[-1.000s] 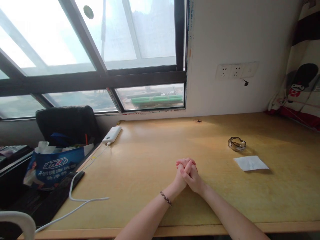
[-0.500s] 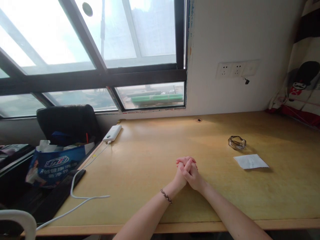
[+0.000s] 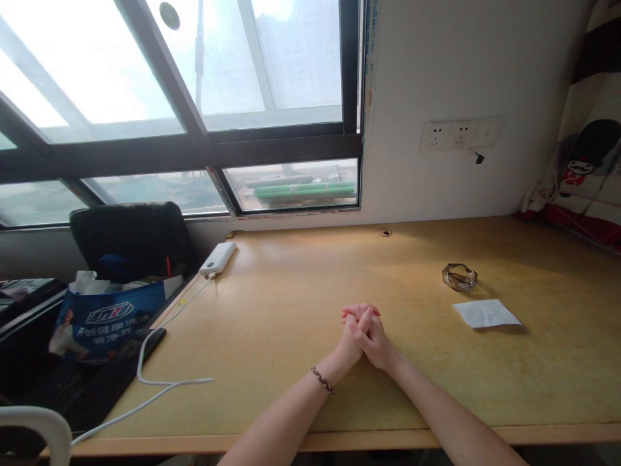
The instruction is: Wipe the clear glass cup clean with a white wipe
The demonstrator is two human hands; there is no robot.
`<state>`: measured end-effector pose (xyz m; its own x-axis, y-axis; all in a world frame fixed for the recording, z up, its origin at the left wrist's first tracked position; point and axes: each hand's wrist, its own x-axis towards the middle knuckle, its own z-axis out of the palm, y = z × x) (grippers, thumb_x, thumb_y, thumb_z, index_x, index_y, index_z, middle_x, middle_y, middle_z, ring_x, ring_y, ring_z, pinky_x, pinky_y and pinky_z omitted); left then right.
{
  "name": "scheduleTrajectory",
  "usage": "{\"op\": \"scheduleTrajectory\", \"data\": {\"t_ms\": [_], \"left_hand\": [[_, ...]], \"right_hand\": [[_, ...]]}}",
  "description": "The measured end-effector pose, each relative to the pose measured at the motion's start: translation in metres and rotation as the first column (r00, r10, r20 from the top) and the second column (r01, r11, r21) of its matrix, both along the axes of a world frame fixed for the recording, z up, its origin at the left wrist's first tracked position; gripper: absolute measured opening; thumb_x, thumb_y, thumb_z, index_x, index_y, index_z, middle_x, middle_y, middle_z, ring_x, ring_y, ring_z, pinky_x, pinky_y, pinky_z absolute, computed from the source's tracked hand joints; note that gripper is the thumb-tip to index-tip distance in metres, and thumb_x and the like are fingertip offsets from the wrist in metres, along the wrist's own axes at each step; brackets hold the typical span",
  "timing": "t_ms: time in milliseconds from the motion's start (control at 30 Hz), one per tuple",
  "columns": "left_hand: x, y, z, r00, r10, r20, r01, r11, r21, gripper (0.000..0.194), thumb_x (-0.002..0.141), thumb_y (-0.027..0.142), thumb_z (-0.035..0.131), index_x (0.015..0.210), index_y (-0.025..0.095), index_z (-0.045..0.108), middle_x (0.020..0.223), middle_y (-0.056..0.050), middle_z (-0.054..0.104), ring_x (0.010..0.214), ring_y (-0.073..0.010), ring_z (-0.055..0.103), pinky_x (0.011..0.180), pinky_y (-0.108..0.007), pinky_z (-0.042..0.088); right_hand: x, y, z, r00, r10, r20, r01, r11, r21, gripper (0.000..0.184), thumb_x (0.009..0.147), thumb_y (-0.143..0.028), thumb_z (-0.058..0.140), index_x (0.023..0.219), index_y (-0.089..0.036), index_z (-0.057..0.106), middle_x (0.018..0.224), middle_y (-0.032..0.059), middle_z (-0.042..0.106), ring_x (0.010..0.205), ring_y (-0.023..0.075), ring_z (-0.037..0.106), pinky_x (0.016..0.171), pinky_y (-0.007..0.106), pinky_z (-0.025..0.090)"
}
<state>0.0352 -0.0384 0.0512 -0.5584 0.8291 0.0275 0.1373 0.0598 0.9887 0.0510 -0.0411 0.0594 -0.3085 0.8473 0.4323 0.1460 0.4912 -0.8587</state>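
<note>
My left hand and my right hand are clasped together on the wooden desk, fingers interlaced and closed. No object shows between them; the palms are hidden. A braided bracelet circles my left wrist. To the right of my hands lies a small white sheet of paper. Just behind the paper sits a faceted, clear smoky-grey glass ashtray. Neither hand touches the paper or the ashtray.
A white power bank lies at the desk's left edge, with a white cable trailing toward the front. Left of the desk, a blue bag rests before a black chair. Wall sockets are above the desk.
My hands stay clasped in the same place. The camera view has shifted slightly since the first frame; nothing on the desk has moved.
</note>
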Motion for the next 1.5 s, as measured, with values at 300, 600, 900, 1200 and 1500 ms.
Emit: {"op": "scheduleTrajectory", "data": {"t_ms": [300,600,900,1200,1500], "left_hand": [[0.004,-0.002,-0.004,0.994,0.087,0.061,-0.094,0.989,0.114,0.058,0.084,0.021,-0.005,0.116,0.015,0.043,0.098,-0.009,0.045,0.115,-0.0201,0.037,0.095,-0.034,0.035],[0.001,-0.004,0.005,0.998,0.026,0.052,-0.029,0.998,0.059,0.046,0.081,0.028,0.016,0.088,0.017,0.059,0.074,-0.003,0.047,0.089,-0.0184,0.053,0.073,-0.027,0.048],[-0.001,-0.002,0.002,0.994,0.108,0.013,-0.109,0.987,0.117,0.058,0.083,0.026,0.003,0.105,0.013,0.055,0.087,-0.007,0.05,0.102,-0.0196,0.049,0.078,-0.029,0.046],[0.003,-0.001,-0.013,0.994,0.074,-0.077,-0.063,0.989,0.131,0.06,0.083,0.025,-0.008,0.122,0.011,0.036,0.103,-0.011,0.043,0.112,-0.0199,0.04,0.092,-0.032,0.038],[0.0,0.003,0.001,0.938,0.174,0.299,-0.23,0.959,0.163,0.042,0.085,0.032,0.014,0.088,0.018,0.053,0.075,-0.004,0.039,0.089,-0.0173,0.052,0.073,-0.028,0.05]], "right_hand": [[-0.001,0.0,0.001,1.0,-0.002,-0.021,0.002,1.0,-0.013,0.026,0.083,-0.025,0.04,0.105,-0.019,0.053,0.094,0.0064,0.059,0.089,0.018,0.055,0.08,0.033,0.045],[0.0,-0.001,0.003,0.999,-0.034,0.01,0.034,0.999,0.025,0.026,0.083,-0.025,0.04,0.104,-0.019,0.054,0.092,0.0061,0.059,0.088,0.0185,0.054,0.08,0.034,0.045],[0.0,-0.001,0.004,1.0,-0.02,0.021,0.019,1.0,0.013,0.027,0.083,-0.024,0.04,0.106,-0.019,0.054,0.093,0.006,0.059,0.089,0.0183,0.054,0.081,0.033,0.044],[0.0,-0.001,0.008,1.0,-0.017,0.024,0.016,1.0,0.018,0.028,0.083,-0.025,0.04,0.105,-0.019,0.055,0.092,0.0066,0.06,0.088,0.0187,0.054,0.081,0.033,0.044],[-0.001,-0.001,0.006,1.0,-0.017,0.015,0.017,1.0,0.018,0.026,0.083,-0.023,0.04,0.104,-0.018,0.054,0.092,0.0065,0.059,0.088,0.0183,0.054,0.08,0.033,0.044]]}}
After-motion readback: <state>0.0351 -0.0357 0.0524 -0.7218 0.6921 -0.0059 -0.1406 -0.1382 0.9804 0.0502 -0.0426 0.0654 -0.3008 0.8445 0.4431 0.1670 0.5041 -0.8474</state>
